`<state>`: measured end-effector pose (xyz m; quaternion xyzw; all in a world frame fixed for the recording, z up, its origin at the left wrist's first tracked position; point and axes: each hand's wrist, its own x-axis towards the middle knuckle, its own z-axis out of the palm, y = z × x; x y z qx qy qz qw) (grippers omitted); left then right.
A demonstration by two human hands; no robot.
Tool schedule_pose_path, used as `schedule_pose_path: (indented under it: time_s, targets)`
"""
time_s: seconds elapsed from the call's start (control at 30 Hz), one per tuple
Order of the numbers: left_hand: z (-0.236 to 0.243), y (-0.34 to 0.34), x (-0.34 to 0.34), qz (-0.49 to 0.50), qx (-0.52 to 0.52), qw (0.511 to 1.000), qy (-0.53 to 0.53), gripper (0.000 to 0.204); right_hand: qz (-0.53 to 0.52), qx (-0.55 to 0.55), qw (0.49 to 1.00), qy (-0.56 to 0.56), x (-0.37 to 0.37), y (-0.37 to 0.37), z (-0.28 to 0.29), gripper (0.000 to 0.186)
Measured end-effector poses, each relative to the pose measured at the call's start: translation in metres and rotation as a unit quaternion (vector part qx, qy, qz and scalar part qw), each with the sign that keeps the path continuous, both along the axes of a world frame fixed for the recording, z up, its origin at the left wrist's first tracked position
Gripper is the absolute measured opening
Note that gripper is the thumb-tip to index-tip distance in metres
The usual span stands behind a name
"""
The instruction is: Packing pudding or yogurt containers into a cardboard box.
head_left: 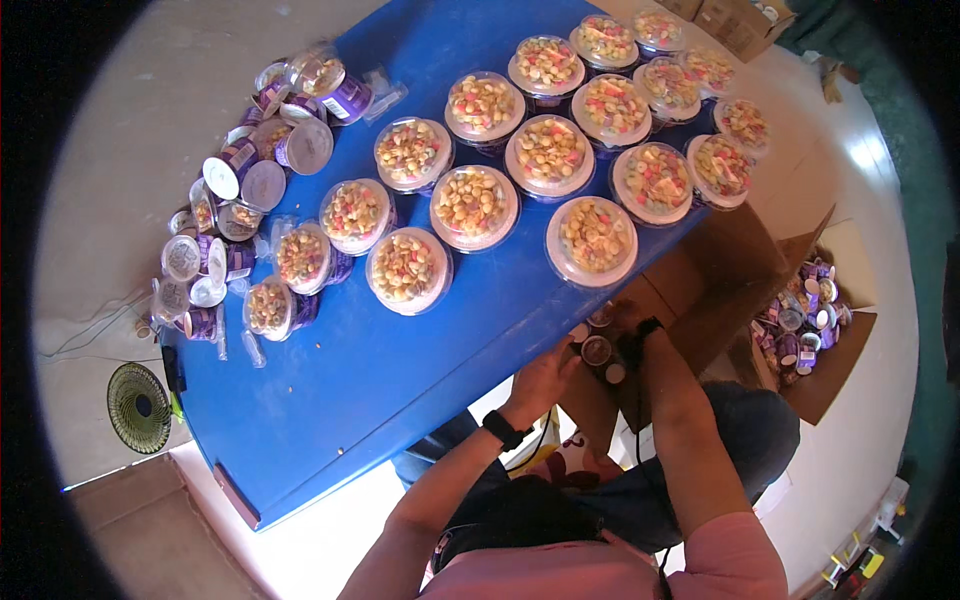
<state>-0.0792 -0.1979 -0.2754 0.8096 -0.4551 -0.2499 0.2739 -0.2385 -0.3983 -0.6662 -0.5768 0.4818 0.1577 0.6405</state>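
Note:
Under the near right edge of the blue table, both of my hands are at an open cardboard box (668,290). My left hand (545,382), with a dark watch at the wrist, has its fingers curled together at the box's left side; what they grip is hidden. My right hand (630,325) reaches into the shaded box, a black band on its wrist, and its fingers are too dark to read. Between the hands are several small cups, among them a round clear-topped cup (597,350) and a pale-ended one (614,373).
Rows of lidded cups with colourful cereal (592,240) cover the right of the blue table (300,420). Purple-and-white cups (240,170) lie heaped along its left edge. Another box (845,370) holds similar cups at right. A fan (139,408) stands at left.

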Motion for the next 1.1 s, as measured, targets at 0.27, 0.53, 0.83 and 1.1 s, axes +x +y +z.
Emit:
schedule_pose_path:
  time_s: [0.27,0.53,0.83,1.1]
  targets:
    - [0.096,-0.007,-0.031,-0.043,-0.132,0.990,0.036,0.028,0.014,-0.076,0.995,-0.065,-0.034,-0.078,-0.034,0.021]
    - [0.194,-0.013,0.023,0.235,-0.280,0.877,-0.313,0.059,0.330,-0.260,0.907,0.030,0.035,-0.057,0.136,0.019]
    - [0.191,-0.024,0.036,0.225,-0.307,0.898,-0.223,0.057,0.070,-0.263,0.962,-0.034,-0.020,-0.121,0.064,0.012]
    - [0.125,-0.008,-0.029,0.121,-0.204,0.869,0.434,0.043,-0.061,-0.060,0.994,-0.064,0.032,-0.053,0.211,0.020]
